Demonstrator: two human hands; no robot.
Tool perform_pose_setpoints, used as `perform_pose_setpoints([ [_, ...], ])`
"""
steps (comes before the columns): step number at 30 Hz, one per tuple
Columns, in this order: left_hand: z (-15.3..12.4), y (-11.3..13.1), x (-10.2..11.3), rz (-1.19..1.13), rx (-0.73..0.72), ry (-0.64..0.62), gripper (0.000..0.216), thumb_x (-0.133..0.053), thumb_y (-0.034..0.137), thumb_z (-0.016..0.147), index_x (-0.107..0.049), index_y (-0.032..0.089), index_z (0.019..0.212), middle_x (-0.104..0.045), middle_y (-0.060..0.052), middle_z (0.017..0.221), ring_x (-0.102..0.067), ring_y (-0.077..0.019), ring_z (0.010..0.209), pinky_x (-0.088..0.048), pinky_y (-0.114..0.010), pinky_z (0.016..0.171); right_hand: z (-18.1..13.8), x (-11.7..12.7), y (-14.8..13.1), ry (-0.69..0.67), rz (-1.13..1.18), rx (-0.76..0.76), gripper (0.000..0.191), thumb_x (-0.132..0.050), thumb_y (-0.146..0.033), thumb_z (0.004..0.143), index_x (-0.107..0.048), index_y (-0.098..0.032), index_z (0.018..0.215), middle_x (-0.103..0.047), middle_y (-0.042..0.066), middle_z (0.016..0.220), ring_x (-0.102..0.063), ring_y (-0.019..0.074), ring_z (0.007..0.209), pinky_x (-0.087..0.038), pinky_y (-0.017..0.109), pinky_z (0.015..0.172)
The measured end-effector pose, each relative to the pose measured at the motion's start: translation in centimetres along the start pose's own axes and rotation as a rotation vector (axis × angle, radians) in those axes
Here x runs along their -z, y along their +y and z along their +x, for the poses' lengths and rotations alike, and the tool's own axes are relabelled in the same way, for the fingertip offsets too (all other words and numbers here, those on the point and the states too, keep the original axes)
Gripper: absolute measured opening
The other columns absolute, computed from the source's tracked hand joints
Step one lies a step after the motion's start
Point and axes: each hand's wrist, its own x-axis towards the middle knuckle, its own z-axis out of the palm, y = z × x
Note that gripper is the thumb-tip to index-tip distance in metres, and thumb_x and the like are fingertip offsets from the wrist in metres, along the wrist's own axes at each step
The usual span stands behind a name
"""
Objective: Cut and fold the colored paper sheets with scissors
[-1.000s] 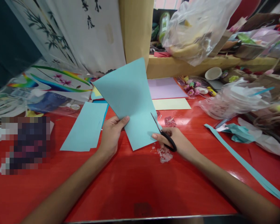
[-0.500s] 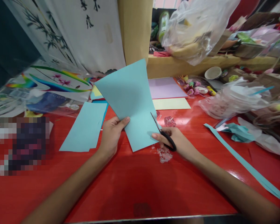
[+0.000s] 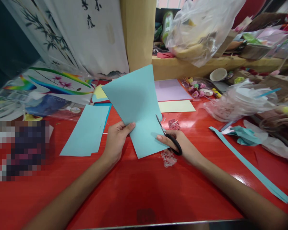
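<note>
A light blue sheet of paper (image 3: 136, 99) is held up over the red table, tilted. My left hand (image 3: 116, 137) is closed on its left edge, thumb on the front and fingers behind. My right hand (image 3: 180, 142) is closed round the black handles of a pair of scissors (image 3: 173, 144). The scissors' blades lie at the sheet's right edge, pointing up and away; how far they are parted is hard to make out. More light blue paper (image 3: 85, 131) lies flat to the left of my left hand, with a darker blue sheet partly under it.
Long light blue paper strips (image 3: 249, 164) lie at the right, near crumpled blue paper (image 3: 247, 135). Behind are a lilac sheet (image 3: 172, 89) and a pale yellow strip (image 3: 177, 106). Plastic-wrapped cups (image 3: 244, 100) stand at the right. A pixelated item (image 3: 28, 148) lies at the left.
The held sheet has shifted slightly right and down, and its tilt has changed a little. The scissors stay at its right edge; both hands keep their grip.
</note>
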Motion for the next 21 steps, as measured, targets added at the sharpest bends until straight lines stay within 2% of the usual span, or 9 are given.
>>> perform_pose_setpoints([
  [12,-0.18,0.0,-0.1,0.005,0.019,-0.026,0.02,-0.067,0.032,0.072,-0.07,0.016,0.084,-0.069,-0.005,0.084,-0.062,-0.018,0.081,-0.048,-0.03,0.074,0.06,0.01,-0.07,0.007,-0.02,-0.001,0.037,-0.06,-0.052,0.071,-0.06,-0.016,0.078,-0.052,0.001,0.06,-0.047,0.0104,0.051,-0.031,0.023,0.044],
  [21,-0.3,0.17,-0.13,0.014,0.035,-0.047,0.02,-0.067,0.031,0.073,-0.07,0.017,0.087,-0.069,-0.005,0.085,-0.062,-0.0174,0.082,-0.048,-0.029,0.074,-0.02,0.17,-0.25,0.015,-0.034,-0.007,0.039,-0.06,-0.055,0.07,-0.058,-0.016,0.073,-0.051,0.0,0.059,-0.047,0.01,0.05,-0.031,0.023,0.044],
])
